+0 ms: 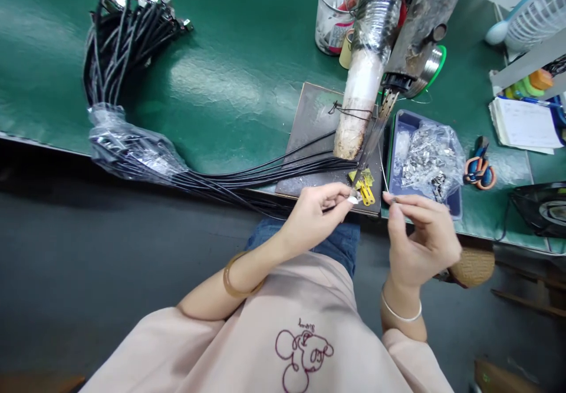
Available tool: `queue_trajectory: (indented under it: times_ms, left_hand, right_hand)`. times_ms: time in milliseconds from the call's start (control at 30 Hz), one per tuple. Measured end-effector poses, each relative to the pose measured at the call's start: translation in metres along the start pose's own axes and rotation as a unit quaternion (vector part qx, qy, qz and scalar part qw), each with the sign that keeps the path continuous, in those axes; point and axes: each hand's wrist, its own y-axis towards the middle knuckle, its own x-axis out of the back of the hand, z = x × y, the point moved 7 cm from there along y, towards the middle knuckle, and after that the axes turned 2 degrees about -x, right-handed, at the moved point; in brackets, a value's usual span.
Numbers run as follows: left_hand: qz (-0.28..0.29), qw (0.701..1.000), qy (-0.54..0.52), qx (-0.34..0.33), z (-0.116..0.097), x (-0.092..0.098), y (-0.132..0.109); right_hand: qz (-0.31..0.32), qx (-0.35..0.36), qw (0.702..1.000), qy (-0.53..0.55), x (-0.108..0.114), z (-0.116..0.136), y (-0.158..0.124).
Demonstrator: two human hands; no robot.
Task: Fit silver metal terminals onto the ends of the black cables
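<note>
My left hand [321, 210] is closed in a pinch on a small metal connector [354, 193], right under the tip of a soldering iron [370, 145]. Fingers partly cover the connector. Just beyond it, a yellow clip-like piece [366, 189] lies on a dark board [312, 115]. To the right, my right hand [420, 233] pinches a tiny greyish metal piece [394, 200], too small to make out fully. A thin solder wire [384, 169] comes down to these fingertips; whether they grip it I cannot tell. Black cables [265, 174] run across the board beneath the iron.
A plastic-wrapped cable bundle [132, 145] lies at left. An extraction hose [367, 74] hangs over the board. At right are a blue tray [457, 207] of small metal parts, orange-handled cutters [480, 172], a solder spool [431, 71], a paper pad [524, 123] and a fan [537, 21].
</note>
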Motion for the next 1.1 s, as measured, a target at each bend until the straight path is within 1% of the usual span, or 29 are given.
queue_trajectory:
  times_ms: [33,67,133,200,300,433,533,600,667,767,800,833,867,900,967,1033,1100]
  left_hand:
    - [-0.02,0.999,-0.037,0.012,0.002,0.004,-0.001]
    - [-0.025,0.997,-0.067,0.021,0.004,0.005,-0.001]
    - [-0.004,0.995,-0.096,0.038,0.008,0.005,-0.004]
    - [0.016,0.994,-0.096,0.052,0.013,0.004,-0.006]
    - [0.018,0.994,-0.088,0.058,0.017,0.006,-0.009]
    - [0.025,0.995,-0.088,0.05,0.016,0.005,-0.01]
    - [0.032,0.996,-0.073,0.042,0.013,0.003,-0.01]
    - [0.03,0.999,-0.036,0.019,0.01,0.005,-0.01]
    - [0.023,0.998,0.038,-0.034,0.005,0.007,-0.011]
    - [0.013,0.977,0.164,-0.134,-0.004,0.006,-0.014]
    - [0.01,0.971,0.186,-0.152,-0.005,0.005,-0.016]
    - [0.008,0.969,0.192,-0.157,-0.006,0.005,-0.017]
    - [0.01,0.973,0.18,-0.146,-0.004,0.005,-0.017]
    - [0.017,0.981,0.152,-0.12,-0.002,0.005,-0.017]
    - [0.04,0.997,0.057,-0.036,0.005,0.005,-0.017]
    - [0.054,0.996,-0.048,0.049,0.011,0.006,-0.016]
    - [0.047,0.987,-0.121,0.099,0.013,0.01,-0.015]
  right_hand:
    - [0.021,-0.004,1.0,0.014,-0.007,-0.001,-0.003]
    - [0.047,-0.017,0.998,0.033,-0.014,-0.002,-0.006]
    - [0.097,-0.055,0.991,0.072,-0.027,-0.007,-0.012]
    - [0.126,-0.093,0.982,0.102,-0.034,-0.012,-0.016]
    - [0.141,-0.128,0.972,0.138,-0.037,-0.018,-0.018]
    - [0.175,-0.14,0.959,0.171,-0.041,-0.02,-0.019]
    - [0.181,-0.149,0.956,0.176,-0.043,-0.021,-0.019]
    - [0.185,-0.151,0.954,0.18,-0.043,-0.021,-0.019]
    - [0.196,-0.141,0.954,0.179,-0.044,-0.02,-0.018]
    - [0.199,-0.105,0.965,0.138,-0.042,-0.016,-0.017]
    - [0.195,-0.096,0.968,0.126,-0.041,-0.015,-0.017]
    - [0.19,-0.093,0.97,0.123,-0.041,-0.013,-0.017]
    - [0.183,-0.095,0.97,0.127,-0.04,-0.012,-0.019]
    - [0.176,-0.099,0.97,0.137,-0.041,-0.011,-0.02]
    - [0.163,-0.105,0.97,0.148,-0.042,-0.01,-0.021]
    - [0.153,-0.108,0.972,0.139,-0.042,-0.009,-0.021]
    - [0.136,-0.106,0.977,0.127,-0.041,-0.008,-0.02]
